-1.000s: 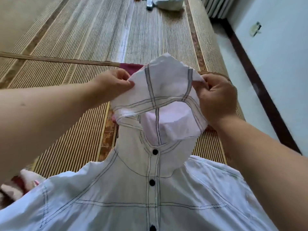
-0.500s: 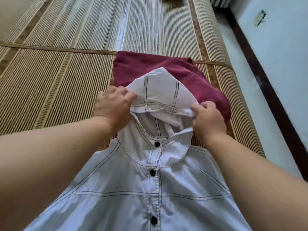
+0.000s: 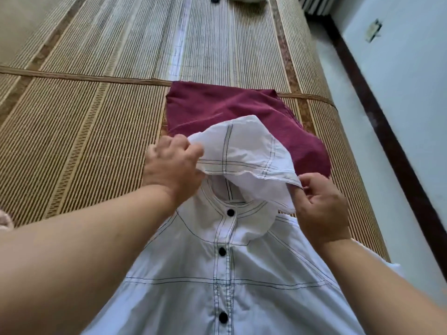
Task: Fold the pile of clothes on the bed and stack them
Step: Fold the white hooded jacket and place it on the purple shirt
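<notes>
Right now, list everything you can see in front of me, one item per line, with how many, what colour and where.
hooded shirt: one, white with dark stitching, spread front-up nearest the camera, hood held up
buttons: three showing, black, down the shirt's front
folded garment: one, maroon, on the mat beyond the shirt, partly hidden by the hood
woven mat: one, tan striped, under both clothes
radiator: one, white, top right corner
skirting board: one, dark brown, foot of the right wall
wall fitting: one, pale, on the right wall, too small to identify
left hand: grips the hood's left edge
right hand: pinches the hood's right edge
</notes>
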Action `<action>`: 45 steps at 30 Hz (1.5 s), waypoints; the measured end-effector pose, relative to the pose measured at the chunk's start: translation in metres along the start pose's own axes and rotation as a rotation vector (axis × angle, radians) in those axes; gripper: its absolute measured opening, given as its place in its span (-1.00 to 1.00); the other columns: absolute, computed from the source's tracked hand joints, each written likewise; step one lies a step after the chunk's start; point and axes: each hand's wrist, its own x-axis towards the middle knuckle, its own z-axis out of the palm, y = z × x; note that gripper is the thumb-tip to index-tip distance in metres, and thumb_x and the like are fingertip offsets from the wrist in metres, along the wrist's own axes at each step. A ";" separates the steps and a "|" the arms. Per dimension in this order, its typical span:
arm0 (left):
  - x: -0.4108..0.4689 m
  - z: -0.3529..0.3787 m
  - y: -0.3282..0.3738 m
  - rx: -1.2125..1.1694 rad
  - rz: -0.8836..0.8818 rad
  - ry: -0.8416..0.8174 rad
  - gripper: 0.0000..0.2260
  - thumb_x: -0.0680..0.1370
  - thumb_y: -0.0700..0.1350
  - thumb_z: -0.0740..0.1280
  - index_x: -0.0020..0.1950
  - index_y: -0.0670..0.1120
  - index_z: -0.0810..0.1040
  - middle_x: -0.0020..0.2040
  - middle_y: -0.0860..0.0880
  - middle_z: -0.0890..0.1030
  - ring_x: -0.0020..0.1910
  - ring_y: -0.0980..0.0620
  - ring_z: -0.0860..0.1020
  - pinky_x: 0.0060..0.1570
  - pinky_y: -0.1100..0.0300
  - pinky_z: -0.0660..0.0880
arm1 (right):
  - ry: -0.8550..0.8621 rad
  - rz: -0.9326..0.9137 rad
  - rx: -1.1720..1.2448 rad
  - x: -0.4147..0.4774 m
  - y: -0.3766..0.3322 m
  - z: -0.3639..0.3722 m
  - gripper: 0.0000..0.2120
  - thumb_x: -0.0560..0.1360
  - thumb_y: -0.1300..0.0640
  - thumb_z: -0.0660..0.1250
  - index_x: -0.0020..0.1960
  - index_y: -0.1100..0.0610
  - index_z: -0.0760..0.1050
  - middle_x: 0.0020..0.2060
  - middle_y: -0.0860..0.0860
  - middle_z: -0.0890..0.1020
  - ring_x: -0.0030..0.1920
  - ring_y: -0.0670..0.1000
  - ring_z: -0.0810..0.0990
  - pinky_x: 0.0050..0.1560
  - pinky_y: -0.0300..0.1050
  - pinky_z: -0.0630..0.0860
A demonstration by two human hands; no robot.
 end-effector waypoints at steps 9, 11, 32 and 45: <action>-0.055 0.000 -0.071 -0.060 0.735 -0.033 -0.86 0.39 0.04 0.28 -0.26 0.00 0.56 -0.18 0.01 0.57 -0.18 -0.06 0.52 -0.19 0.00 0.55 | -0.561 -0.211 -0.245 -0.024 0.021 -0.018 -0.81 0.30 0.38 0.44 -0.20 0.11 0.61 -0.15 0.00 0.53 -0.08 0.09 0.54 -0.07 -0.12 0.45; -0.065 0.002 -0.078 -0.084 0.793 -0.241 -0.80 0.41 0.16 0.30 -0.29 0.07 0.58 -0.20 0.09 0.54 -0.17 0.04 0.52 -0.17 0.07 0.58 | -0.817 -0.057 -0.336 -0.030 0.022 -0.015 -0.77 0.39 0.32 0.33 -0.11 0.04 0.63 -0.01 -0.05 0.50 0.11 0.04 0.48 0.13 -0.11 0.43; -0.004 -0.019 -0.066 -1.054 -0.178 -0.381 -0.75 0.54 0.05 0.27 -0.08 -0.07 0.66 -0.22 -0.05 0.69 -0.23 -0.08 0.65 -0.29 0.02 0.60 | -0.291 0.311 0.459 0.014 -0.015 0.036 -0.81 0.56 0.19 0.30 -0.10 0.06 0.69 -0.30 -0.28 0.64 -0.11 -0.18 0.62 0.02 -0.29 0.53; 0.047 -0.001 -0.049 -0.787 -0.319 -0.401 -0.41 0.43 0.17 0.40 0.38 -0.05 0.39 0.35 -0.12 0.47 0.23 -0.11 0.49 0.16 -0.01 0.49 | -0.598 0.471 0.229 0.085 0.003 0.047 -0.01 0.19 -0.38 0.46 0.47 0.05 0.26 0.32 0.17 0.46 0.28 0.18 0.48 0.32 0.18 0.41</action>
